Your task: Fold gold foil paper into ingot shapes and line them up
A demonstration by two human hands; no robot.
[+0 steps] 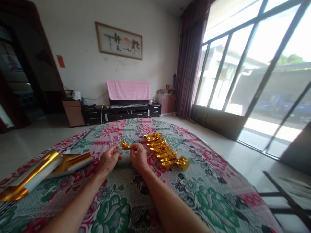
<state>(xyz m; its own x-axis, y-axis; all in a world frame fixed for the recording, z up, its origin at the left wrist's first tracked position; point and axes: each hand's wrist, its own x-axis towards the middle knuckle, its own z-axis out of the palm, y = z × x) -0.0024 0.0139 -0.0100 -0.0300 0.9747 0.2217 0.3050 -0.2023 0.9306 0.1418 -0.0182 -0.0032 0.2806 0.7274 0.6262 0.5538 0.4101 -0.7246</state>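
Observation:
Between the thumb and fingers of my right hand (139, 157) is one end of a folded gold paper ingot (125, 145), held just above the flowered tablecloth (111, 210). My left hand (109, 160) is just to the left of it, fingers loosely bent and apart, with nothing visible in them. To the right of my right hand, several finished gold paper ingots (161, 150) lie close together in a slanting row. Shiny gold paper sheets (75, 163), partly rolled with pale undersides, rest on the cloth to the left of my left hand.
A longer gold and white roll (31, 178) lies at the table's left edge. Beyond the table stand a low black cabinet (119, 116) and something under a pink cloth (128, 90). Glass doors (233, 71) are on the right, and a dark-framed rack (286, 194) is beside the table.

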